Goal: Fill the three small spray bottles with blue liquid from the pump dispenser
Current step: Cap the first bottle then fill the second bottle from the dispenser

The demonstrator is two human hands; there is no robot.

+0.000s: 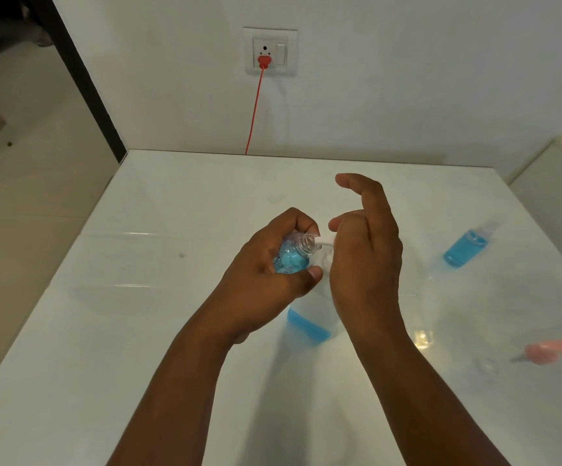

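Bench [138, 331] white and glossy, against a white wall. I see the left hand [266, 267] grasping a small uncapped spray bottle [293, 257], part-filled with blue liquid, tilted so its open neck meets the white spout [325, 243] of the pump dispenser [306, 326]. Right hand [363, 250] rests over the pump head, fingers loosely bent, index raised; grip not discernible. A second bottle [464, 248] of blue liquid stands well apart to the right. A pink object [548, 352], blurred, lies near the right edge.
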